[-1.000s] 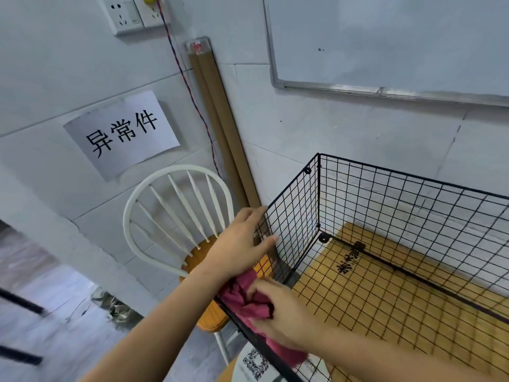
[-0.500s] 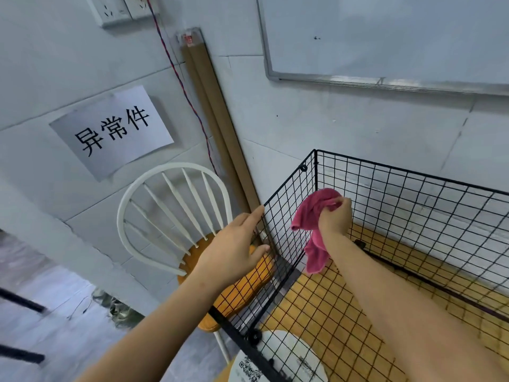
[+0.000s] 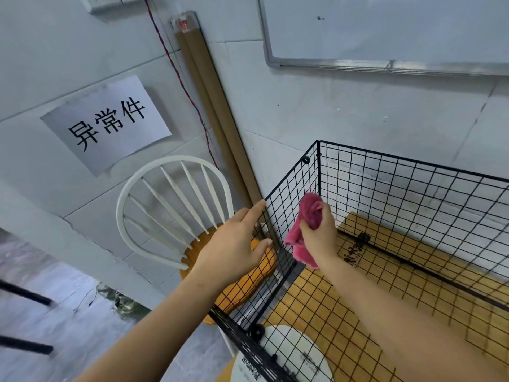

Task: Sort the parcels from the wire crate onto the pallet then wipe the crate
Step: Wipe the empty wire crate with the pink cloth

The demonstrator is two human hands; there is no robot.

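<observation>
Wiping step, I'd say: the wire crate [image 3: 413, 161], down at 4 o'clock, looks emptied. The right hand [image 3: 319, 234] grips the balled pink cloth [image 3: 309, 213] inside the crate's 10 o'clock corner. The left hand [image 3: 234, 248], fingers straight, braces that side from outside. Next move probably needs firm rubbing along the wires.

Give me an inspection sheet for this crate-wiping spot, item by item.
Surface: wire crate, no parcels seen inside; yellow gridded board beneath its mesh floor.
Job's things: pink cloth bunched at the inside of the crate's left wall.
Clutter: round white disc with QR label at the crate's near corner; crumpled foil on the floor.
Grips: left hand flat against the left wall's outside; right hand grips the cloth.
Cables: twisted red-blue wire runs down the wall beside the socket.
Surroundings: white chair, paper sign, whiteboard, cardboard tubes leaning in the corner.
</observation>
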